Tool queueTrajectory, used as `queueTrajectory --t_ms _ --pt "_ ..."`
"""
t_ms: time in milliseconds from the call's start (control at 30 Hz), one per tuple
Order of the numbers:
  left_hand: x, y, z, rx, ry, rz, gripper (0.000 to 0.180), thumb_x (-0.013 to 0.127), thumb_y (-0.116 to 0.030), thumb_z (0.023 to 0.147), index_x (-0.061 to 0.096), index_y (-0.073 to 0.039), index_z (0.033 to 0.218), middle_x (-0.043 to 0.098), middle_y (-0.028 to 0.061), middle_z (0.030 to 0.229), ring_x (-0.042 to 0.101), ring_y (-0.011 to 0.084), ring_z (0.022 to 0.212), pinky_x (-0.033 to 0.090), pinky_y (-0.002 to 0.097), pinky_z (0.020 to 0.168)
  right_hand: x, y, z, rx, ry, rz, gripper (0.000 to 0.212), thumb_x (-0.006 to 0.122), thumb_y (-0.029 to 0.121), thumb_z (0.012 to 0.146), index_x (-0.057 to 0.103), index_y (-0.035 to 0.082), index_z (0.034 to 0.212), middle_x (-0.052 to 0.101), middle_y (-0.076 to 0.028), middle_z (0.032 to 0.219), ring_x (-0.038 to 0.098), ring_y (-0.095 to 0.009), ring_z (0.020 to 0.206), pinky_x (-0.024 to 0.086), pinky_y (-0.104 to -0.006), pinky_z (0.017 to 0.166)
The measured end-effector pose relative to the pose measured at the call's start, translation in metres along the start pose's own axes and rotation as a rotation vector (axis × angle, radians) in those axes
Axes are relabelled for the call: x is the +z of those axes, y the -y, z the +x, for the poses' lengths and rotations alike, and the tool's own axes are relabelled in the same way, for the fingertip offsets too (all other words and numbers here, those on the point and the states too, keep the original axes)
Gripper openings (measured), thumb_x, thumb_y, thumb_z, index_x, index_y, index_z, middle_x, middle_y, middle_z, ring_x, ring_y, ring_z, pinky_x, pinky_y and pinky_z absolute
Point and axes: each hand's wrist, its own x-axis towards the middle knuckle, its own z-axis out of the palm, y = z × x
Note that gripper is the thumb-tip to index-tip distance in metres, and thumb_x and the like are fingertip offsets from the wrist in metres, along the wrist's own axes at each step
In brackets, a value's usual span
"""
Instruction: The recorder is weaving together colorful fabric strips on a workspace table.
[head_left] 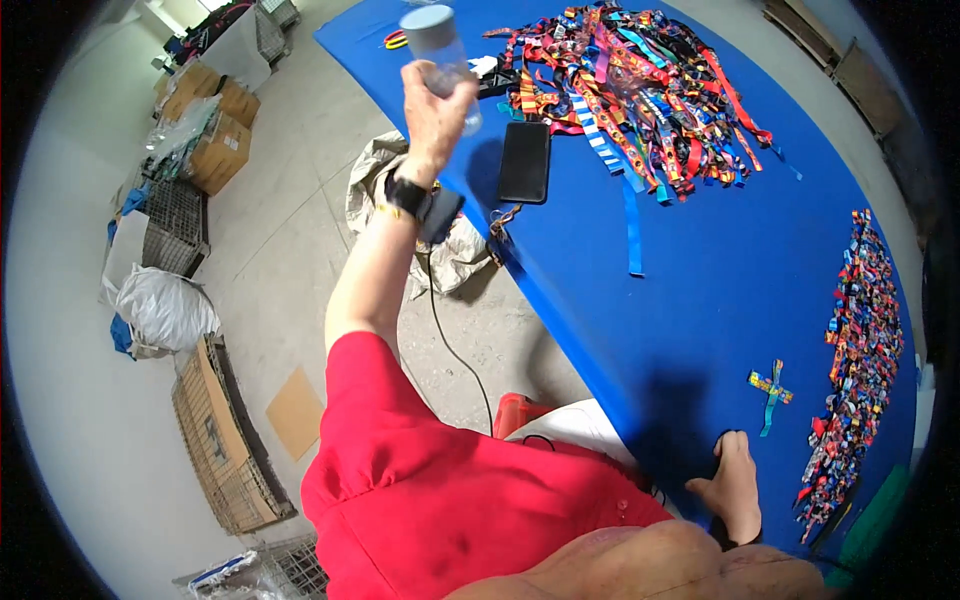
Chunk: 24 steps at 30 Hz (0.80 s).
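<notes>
My left hand point(437, 112), raised over the table's left edge, is closed around a clear plastic bottle with a grey lid point(434, 38). At the lower right my right hand point(735, 487) rests on the blue table point(710, 300), its thumb spread away from loosely bent fingers and nothing visible in it. A small crossed pair of patterned ribbon strips point(771, 388) lies just beyond that hand. Beside the bottle is a large tangled pile of colourful printed straps point(640, 90). A black phone point(524, 162) lies near my left wrist.
Along the right edge runs a long row of small multicoloured ribbon pieces point(858, 350). A pale sack point(455, 258) and a dark cable point(455, 345) are beside the table. Cardboard boxes point(220, 150), wire cages point(177, 235) and a white bag point(165, 308) stand along the left wall.
</notes>
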Motion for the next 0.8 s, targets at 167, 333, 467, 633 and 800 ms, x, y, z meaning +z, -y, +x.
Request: queueTrajectory --t_ms 167,333,467,633,800 --pt "-0.009 -0.071 -0.096 0.193 0.233 -0.194 0.052 0.074 -0.018 0.072 0.048 -0.003 0.114 0.058 0.0146 0.102 0.061 0.0249 0.093 0.051 0.0377 0.081 0.002 0.002 -0.007 -0.048 -0.050 -0.105 0.061 0.088 0.006 0.053 0.044 0.004 0.095 0.051 -0.019 0.094 0.057 -0.039 0.084 0.047 -0.0439 0.070" --pt "-0.004 -0.119 -0.201 0.374 0.425 -0.308 0.060 0.076 -0.019 0.068 0.049 -0.001 0.118 0.056 0.0183 0.103 0.058 0.0362 0.093 0.049 0.0418 0.082 -0.014 0.046 -0.002 -0.102 -0.154 0.224 0.079 0.089 0.012 0.059 0.047 0.003 0.125 0.059 -0.016 0.100 0.060 -0.025 0.077 0.049 -0.0343 0.065" --pt "-0.007 -0.144 -0.262 0.445 0.628 -0.364 0.065 0.076 -0.021 0.068 0.047 0.000 0.122 0.056 0.0190 0.109 0.056 0.0387 0.098 0.046 0.0455 0.087 -0.040 0.089 -0.009 -0.411 -0.509 0.417 0.102 0.091 0.020 0.058 0.038 0.001 0.144 0.063 -0.014 0.106 0.061 -0.021 0.076 0.049 -0.0301 0.066" --pt "-0.008 -0.171 -0.288 0.651 0.670 -0.352 0.069 0.076 -0.031 0.077 0.042 0.003 0.127 0.055 0.0228 0.112 0.055 0.0401 0.100 0.044 0.0475 0.087 -0.044 0.090 -0.016 -0.531 -0.592 0.398 0.084 0.087 0.028 0.067 0.047 -0.003 0.134 0.064 -0.015 0.102 0.066 -0.025 0.080 0.051 -0.0312 0.066" --pt "-0.007 -0.177 -0.296 0.650 0.687 -0.262 0.066 0.074 -0.024 0.075 0.042 0.004 0.126 0.054 0.0233 0.111 0.054 0.0399 0.099 0.043 0.0481 0.087 -0.037 0.079 -0.015 -0.509 -0.651 0.189 0.059 0.079 0.036 0.078 0.056 -0.003 0.116 0.066 -0.022 0.099 0.067 -0.036 0.079 0.054 -0.0384 0.066"
